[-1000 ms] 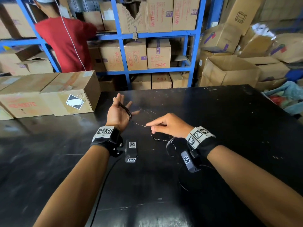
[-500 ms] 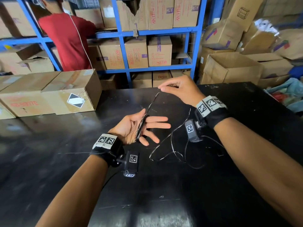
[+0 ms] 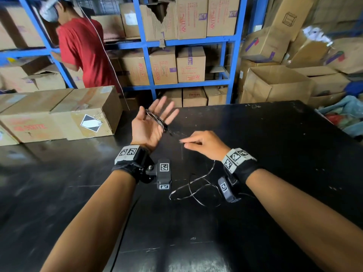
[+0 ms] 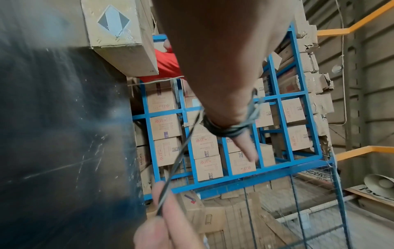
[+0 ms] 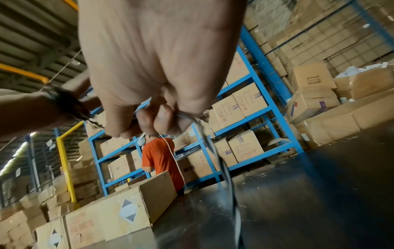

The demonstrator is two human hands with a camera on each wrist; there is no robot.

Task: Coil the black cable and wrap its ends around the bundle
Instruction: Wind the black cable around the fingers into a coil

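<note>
The thin black cable is wound in several turns across the palm of my left hand, which is held palm up with straight, spread fingers above the black table. In the left wrist view the turns circle the hand near the little finger. My right hand is just right of it, low over the table, pinching the cable's free run between thumb and fingers. The slack lies in loose loops on the table under my right wrist.
Cardboard boxes sit on the table's far left. A blue rack full of cartons stands behind the table, and a person in a red shirt works at it. Open boxes pile up at the right.
My right hand came down from high beyond the left hand to low at its right, laying another turn of cable over the palm. The left hand turned palm up, fingers pointing away.
</note>
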